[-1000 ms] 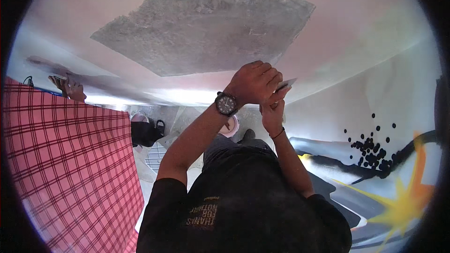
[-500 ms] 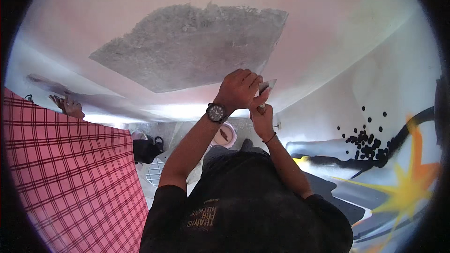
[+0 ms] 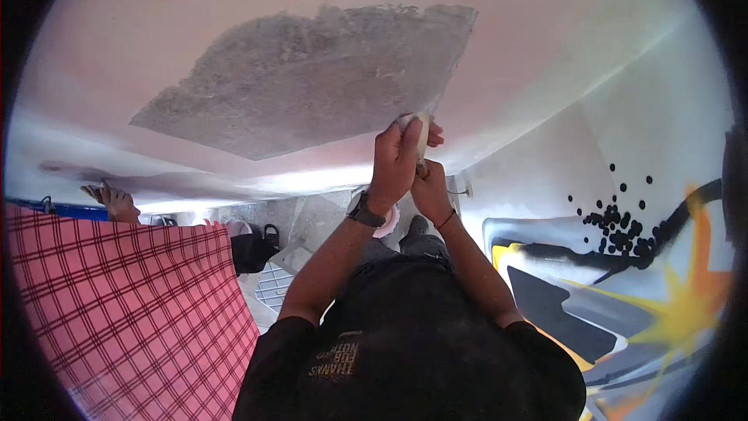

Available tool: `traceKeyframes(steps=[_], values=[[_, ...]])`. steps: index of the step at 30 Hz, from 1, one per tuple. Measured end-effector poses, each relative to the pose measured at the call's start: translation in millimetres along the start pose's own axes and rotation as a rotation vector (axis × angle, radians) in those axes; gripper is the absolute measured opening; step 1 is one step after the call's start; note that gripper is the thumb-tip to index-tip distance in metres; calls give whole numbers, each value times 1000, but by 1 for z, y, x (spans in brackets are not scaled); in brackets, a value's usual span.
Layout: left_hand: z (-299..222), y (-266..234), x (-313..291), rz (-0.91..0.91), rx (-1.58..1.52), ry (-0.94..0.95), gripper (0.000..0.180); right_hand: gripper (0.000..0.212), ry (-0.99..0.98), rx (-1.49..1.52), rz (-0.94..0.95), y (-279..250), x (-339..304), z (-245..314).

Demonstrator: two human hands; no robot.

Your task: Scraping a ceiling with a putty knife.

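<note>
A putty knife (image 3: 423, 140) with a pale, whitish blade is held in front of my chest, close to the lower right corner of a rough grey patch (image 3: 312, 82) on the pink-white wall. My right hand (image 3: 432, 191) is closed round its handle, only a bit of which shows. Above it, my left hand (image 3: 393, 160), with a dark watch at the wrist, closes thumb and fingers about the blade. The fingers hide much of the blade. Whether the blade touches the wall, I cannot tell.
At left, a person in a pink checked shirt (image 3: 132, 296) holds a hand (image 3: 118, 204) against the wall, by a darker smear. A pink-rimmed bucket (image 3: 388, 222) stands below my hands. A metal grid (image 3: 274, 284) is on the floor. Painted wall art (image 3: 615, 288) is at right.
My left hand has turned, bringing the pale blade upright between thumb and fingers. My right hand has shifted slightly left on the handle. The view has tilted, and my arms now cover more of the bucket.
</note>
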State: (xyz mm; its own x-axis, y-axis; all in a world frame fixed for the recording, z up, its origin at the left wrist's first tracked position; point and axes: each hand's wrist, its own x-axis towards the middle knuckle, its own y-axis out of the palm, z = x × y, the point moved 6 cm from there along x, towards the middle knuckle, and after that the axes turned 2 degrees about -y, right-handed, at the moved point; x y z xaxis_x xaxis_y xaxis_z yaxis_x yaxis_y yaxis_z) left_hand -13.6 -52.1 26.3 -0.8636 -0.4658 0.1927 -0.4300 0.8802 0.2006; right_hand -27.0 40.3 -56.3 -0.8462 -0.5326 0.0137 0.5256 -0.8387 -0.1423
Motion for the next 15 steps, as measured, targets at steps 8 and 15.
traceKeyframes(steps=[8, 15], values=[[10, 20, 13, -6, -154, -142, 19, 19, -50, 54, -42, -12, 16, -5], [-16, 29, 23, -139, -153, -73, 20, 19, -94, 101, -24, -15, 20, 25]])
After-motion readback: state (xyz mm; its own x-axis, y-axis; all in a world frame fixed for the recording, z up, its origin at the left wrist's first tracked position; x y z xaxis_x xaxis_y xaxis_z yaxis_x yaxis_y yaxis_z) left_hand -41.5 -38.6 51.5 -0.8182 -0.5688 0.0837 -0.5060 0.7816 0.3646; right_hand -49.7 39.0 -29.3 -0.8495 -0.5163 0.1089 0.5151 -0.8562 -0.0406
